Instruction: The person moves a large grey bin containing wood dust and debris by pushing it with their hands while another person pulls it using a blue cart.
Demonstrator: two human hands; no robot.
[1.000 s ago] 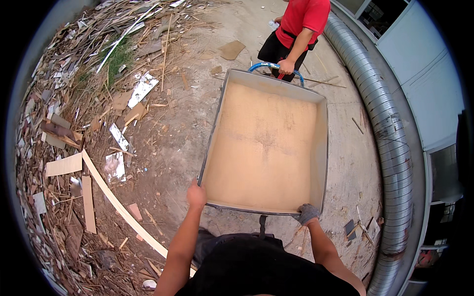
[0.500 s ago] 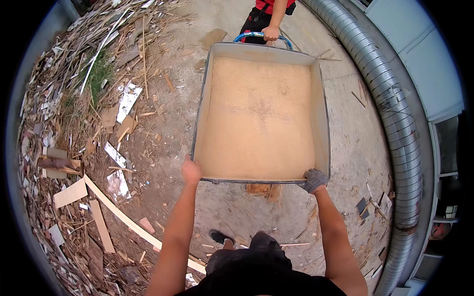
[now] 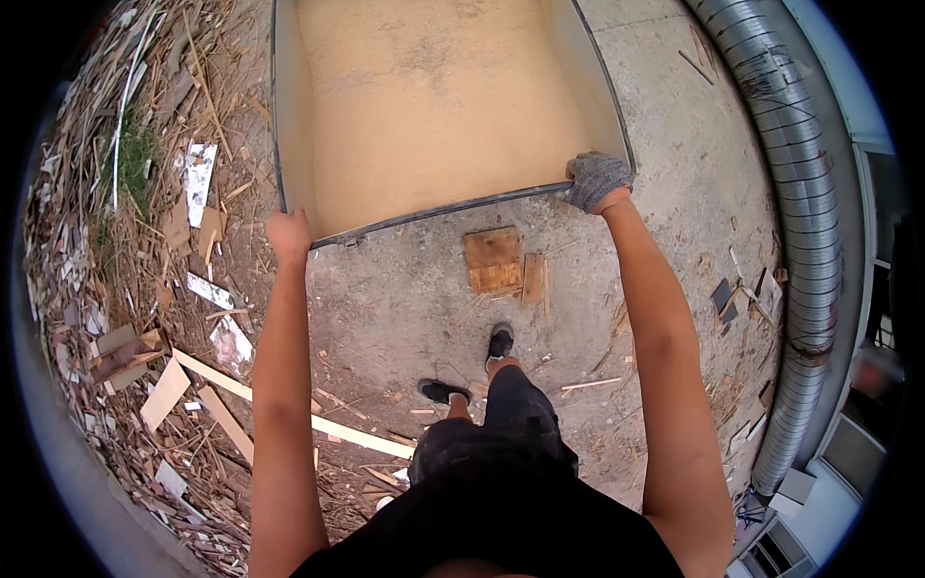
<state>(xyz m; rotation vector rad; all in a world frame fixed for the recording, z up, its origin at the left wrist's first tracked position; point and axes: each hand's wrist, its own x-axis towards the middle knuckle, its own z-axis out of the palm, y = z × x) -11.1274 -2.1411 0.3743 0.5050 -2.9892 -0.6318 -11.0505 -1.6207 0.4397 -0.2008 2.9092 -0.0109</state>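
Observation:
A large open box-shaped bin (image 3: 424,106) with grey walls, a dark rim and a tan dust-coated bottom fills the upper middle, its far end cut off by the view's edge. My bare left hand (image 3: 289,234) is closed around its near left corner. At the near right corner, my right hand (image 3: 599,181), in a grey knit glove, grips the rim. Both arms reach forward, and the near edge slants up to the right. What lies under the bin is hidden.
Wood scraps (image 3: 106,356) are heaped along the left. A brown wooden block (image 3: 492,258) and a small plank (image 3: 534,277) lie on the ground before my feet. A wide silver duct (image 3: 809,231) runs along the right wall. A long pale strip (image 3: 361,438) lies near my left foot.
The bin has moved away and left, tilting its near edge. My hands stay on it, and my arms reach farther. The wooden block is now uncovered. The co-worker and blue handle have left view.

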